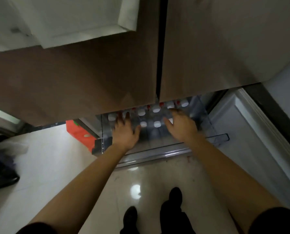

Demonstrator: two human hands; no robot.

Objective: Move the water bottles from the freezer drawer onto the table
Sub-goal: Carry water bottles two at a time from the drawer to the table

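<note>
Left hand (pixel 124 130), fingers spread and empty, reaches over capped water bottles (pixel 157 124) standing upright in the open freezer drawer (pixel 157 155); right hand (pixel 181 127) likewise open above them. Frozen bottles are probably heavy, rigid and slippery; grasp around the body below the cap.

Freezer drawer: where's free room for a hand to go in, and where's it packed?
Free: the near strip of the drawer, between its front wall and the front bottles, below the left hand and right hand. Also the right end by the drawer's side wall. Packed: the back row of white caps under the fridge doors.
</note>
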